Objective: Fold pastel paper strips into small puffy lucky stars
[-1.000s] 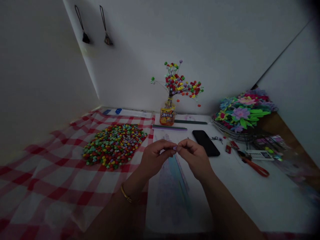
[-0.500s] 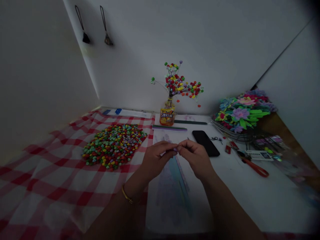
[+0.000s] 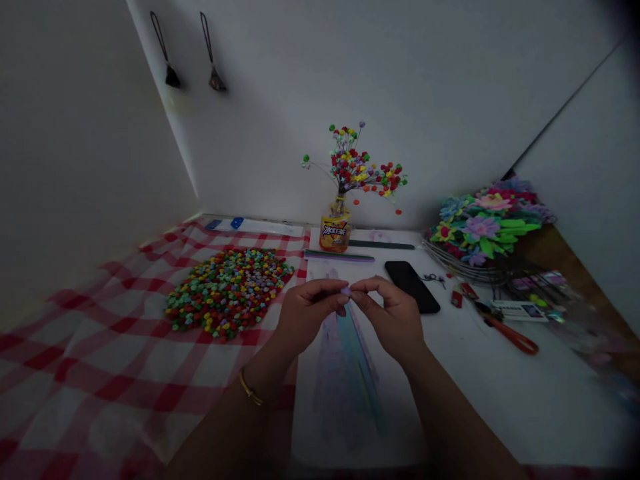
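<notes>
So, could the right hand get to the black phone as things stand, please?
Probably yes: the phone lies just beyond the right hand, nothing between, though it pinches a purple piece.

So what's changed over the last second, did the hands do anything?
Barely anything. Both hands drifted a little to the left and slightly away from the person. The left hand and right hand still pinch the small purple piece between their fingertips; nothing was let go. The pile of coloured paper stars, the black phone, the bottle and the orange scissors stayed where they were.
</notes>
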The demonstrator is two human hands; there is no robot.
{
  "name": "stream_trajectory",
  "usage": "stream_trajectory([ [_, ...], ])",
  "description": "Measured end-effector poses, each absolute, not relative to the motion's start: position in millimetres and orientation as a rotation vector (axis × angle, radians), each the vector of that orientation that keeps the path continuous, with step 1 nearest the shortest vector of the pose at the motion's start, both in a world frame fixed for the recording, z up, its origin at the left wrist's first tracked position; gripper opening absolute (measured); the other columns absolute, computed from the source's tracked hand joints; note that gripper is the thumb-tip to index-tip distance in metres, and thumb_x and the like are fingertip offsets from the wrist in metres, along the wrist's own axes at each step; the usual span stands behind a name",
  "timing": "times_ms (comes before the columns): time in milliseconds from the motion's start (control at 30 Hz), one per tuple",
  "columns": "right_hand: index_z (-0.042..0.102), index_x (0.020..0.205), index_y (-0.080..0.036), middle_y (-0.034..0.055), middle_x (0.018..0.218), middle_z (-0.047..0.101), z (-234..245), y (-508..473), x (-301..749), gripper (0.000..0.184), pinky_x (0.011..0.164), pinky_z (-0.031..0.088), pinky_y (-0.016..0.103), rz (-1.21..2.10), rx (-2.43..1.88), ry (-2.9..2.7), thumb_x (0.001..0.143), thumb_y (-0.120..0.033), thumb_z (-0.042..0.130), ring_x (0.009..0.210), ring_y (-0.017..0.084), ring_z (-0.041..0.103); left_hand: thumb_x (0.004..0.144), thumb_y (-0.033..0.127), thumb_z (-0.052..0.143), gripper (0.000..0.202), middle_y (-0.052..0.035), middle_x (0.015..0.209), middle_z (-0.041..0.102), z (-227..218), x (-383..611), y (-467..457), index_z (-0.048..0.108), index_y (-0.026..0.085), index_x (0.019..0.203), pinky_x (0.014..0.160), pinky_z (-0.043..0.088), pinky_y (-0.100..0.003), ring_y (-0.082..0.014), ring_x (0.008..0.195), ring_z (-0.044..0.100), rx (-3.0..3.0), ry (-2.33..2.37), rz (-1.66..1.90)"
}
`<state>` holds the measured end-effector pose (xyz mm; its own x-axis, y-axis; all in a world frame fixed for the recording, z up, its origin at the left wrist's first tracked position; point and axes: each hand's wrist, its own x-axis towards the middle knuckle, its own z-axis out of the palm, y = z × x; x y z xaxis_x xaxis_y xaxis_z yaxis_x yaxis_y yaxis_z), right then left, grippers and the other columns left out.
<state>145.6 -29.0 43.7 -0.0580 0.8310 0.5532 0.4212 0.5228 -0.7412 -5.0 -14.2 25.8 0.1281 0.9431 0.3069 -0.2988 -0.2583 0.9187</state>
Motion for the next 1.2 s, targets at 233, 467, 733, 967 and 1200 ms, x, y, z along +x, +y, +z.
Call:
stream_trajectory([
  [233, 0.064, 0.08, -0.023, -0.0004, 0.077, 0.064, 41.7, -28.3, 144.8, 0.007, 0.072, 0.043, 0.03, 0.395, -1.084, -1.695, 0.078, -0.027, 0.059, 0.077, 0.015, 0.058, 0.064, 0.017, 0.069, 0.016, 0.0004, 0.06, 0.064, 26.0, -3.8, -14.9, 0.069, 0.016, 0.081, 0.056, 0.047, -0.026, -0.0104, 0.052, 0.057, 1.223, 0.67, 1.389],
  [467, 0.063, 0.078, -0.023, 0.0, 0.077, 0.062, 40.4, -29.2, 145.0, 0.006, 0.072, 0.043, 0.031, 0.323, -1.082, -1.714, 0.079, -0.025, 0.058, 0.077, 0.016, 0.058, 0.063, 0.016, 0.07, 0.021, 0.0018, 0.06, 0.062, 27.5, -3.5, -15.6, 0.067, 0.016, 0.084, 0.055, 0.048, -0.025, -0.01, 0.051, 0.058, 1.209, 0.654, 1.41],
  [733, 0.062, 0.079, -0.022, 0.0009, 0.076, 0.062, 41.6, -29.7, 143.3, 0.006, 0.071, 0.043, 0.031, 0.235, -1.049, -1.742, 0.08, -0.024, 0.056, 0.077, 0.016, 0.058, 0.063, 0.018, 0.071, 0.015, 0.0014, 0.058, 0.064, 25.1, -3.3, -15.2, 0.067, 0.016, 0.077, 0.056, 0.049, -0.026, -0.0107, 0.051, 0.059, 1.184, 0.613, 1.402],
  [967, 0.061, 0.079, -0.021, 0.0014, 0.076, 0.061, 42.3, -30.0, 141.7, 0.008, 0.07, 0.044, 0.031, 0.197, -1.002, -1.771, 0.081, -0.022, 0.054, 0.075, 0.016, 0.057, 0.061, 0.017, 0.072, 0.015, 0.0011, 0.057, 0.065, 26.4, -2.8, -16.4, 0.068, 0.016, 0.076, 0.055, 0.05, -0.027, -0.0118, 0.05, 0.06, 1.179, 0.626, 1.413],
  [1200, 0.058, 0.081, -0.021, 0.0021, 0.078, 0.059, 40.5, -30.1, 141.4, 0.008, 0.071, 0.044, 0.031, 0.185, -0.979, -1.793, 0.082, -0.022, 0.051, 0.077, 0.016, 0.056, 0.06, 0.016, 0.073, 0.014, 0.001, 0.058, 0.065, 28.1, -2.5, -17.3, 0.068, 0.016, 0.074, 0.055, 0.05, -0.027, -0.0118, 0.05, 0.06, 1.164, 0.633, 1.406],
])
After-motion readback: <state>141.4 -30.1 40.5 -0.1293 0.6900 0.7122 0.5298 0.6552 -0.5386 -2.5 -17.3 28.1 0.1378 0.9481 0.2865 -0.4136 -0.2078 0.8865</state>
